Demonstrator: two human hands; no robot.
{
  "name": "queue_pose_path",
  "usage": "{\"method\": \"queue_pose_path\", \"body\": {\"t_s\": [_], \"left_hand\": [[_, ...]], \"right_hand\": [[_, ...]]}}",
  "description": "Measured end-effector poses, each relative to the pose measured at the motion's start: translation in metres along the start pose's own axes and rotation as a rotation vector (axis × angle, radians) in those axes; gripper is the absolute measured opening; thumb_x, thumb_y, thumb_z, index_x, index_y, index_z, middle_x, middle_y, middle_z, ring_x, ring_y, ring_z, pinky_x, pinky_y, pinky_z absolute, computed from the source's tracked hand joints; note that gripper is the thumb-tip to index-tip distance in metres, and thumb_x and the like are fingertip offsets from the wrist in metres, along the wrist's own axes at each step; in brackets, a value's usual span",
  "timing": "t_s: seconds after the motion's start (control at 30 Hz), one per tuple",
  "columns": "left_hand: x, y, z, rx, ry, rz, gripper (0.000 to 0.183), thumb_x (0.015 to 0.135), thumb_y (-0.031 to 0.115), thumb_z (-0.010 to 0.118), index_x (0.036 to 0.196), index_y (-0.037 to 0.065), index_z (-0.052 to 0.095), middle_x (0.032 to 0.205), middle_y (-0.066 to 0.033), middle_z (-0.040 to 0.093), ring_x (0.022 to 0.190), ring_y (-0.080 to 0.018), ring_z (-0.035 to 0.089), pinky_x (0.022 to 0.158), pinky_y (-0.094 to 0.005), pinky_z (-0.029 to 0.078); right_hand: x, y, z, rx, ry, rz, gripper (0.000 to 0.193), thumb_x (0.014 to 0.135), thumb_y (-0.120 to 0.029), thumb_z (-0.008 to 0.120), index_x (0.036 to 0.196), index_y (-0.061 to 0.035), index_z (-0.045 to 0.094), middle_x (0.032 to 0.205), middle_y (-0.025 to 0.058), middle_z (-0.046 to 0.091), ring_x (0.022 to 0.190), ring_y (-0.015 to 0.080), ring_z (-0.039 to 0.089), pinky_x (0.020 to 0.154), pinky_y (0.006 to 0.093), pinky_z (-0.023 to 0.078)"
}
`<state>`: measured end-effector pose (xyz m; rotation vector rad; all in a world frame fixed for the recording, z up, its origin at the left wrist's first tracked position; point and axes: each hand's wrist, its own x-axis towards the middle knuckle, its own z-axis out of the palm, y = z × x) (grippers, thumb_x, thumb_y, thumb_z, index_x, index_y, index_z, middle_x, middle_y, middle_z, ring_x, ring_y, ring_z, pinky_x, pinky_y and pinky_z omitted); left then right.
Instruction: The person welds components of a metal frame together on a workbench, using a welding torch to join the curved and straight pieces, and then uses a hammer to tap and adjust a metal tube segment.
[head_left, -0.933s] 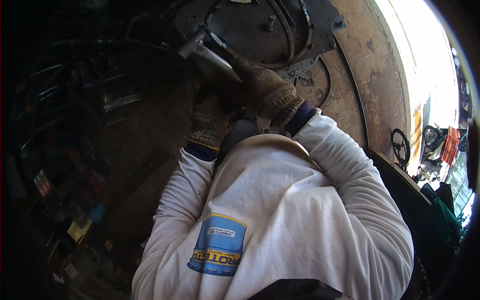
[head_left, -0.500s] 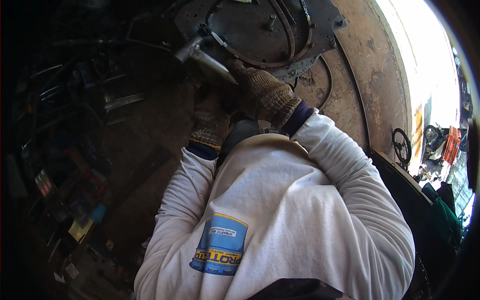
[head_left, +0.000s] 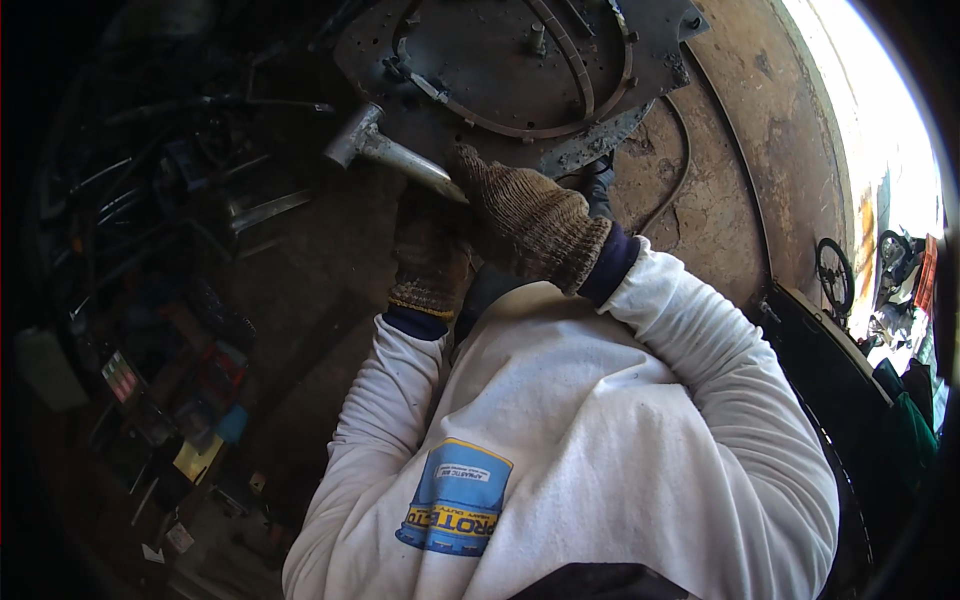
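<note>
My right hand (head_left: 530, 215), in a brown knitted glove, is closed around the pale metal handle of a hammer (head_left: 405, 163). The hammer head points up and to the left, just short of a dark metal plate (head_left: 480, 65). Beside and below the right hand is my left hand (head_left: 430, 250), gloved in the same dark knit. Deep shadow and the right hand hide its fingers, so whether it holds anything is unclear. Curved metal strips (head_left: 583, 75) and a short upright stub (head_left: 538, 40) sit on the plate.
Thin metal bars and rods (head_left: 270, 210) lie in shadow on the left. Further down that side are a yellow piece (head_left: 198, 458), a blue piece (head_left: 231, 424) and other clutter. A bent rod or hose (head_left: 685, 165) runs along the worn brown floor (head_left: 740, 130). A wheel (head_left: 833, 277) stands far right.
The hammer and my right hand have come down toward my body, with the hammer head farther from the plate's strips. The whole view has also shifted slightly.
</note>
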<state>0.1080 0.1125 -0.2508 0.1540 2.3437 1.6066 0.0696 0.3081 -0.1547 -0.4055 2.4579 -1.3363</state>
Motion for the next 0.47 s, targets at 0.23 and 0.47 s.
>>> {"method": "queue_pose_path", "body": {"t_s": [0.23,0.47], "left_hand": [[0.010,0.048,-0.002,0.530,-0.064,0.108,0.036,0.101,0.020,0.055,0.131,0.001,0.050,0.124,-0.0138,0.060,0.114,-0.0224,0.061,0.100,-0.0348,0.050],[0.008,0.029,-0.003,0.499,-0.037,0.051,0.052,0.095,0.030,0.067,0.135,0.005,0.046,0.126,-0.0142,0.059,0.113,-0.0273,0.061,0.103,-0.0381,0.049]], "right_hand": [[0.006,-0.001,-0.005,0.030,-0.077,0.116,0.052,0.089,-0.019,0.067,0.132,-0.0024,0.042,0.096,0.0275,0.067,0.087,0.0457,0.067,0.069,0.0509,0.055],[0.011,-0.005,-0.008,0.020,-0.226,0.144,0.062,0.085,-0.020,0.072,0.137,-0.0125,0.039,0.102,0.0239,0.068,0.089,0.0458,0.068,0.071,0.0491,0.056]]}}
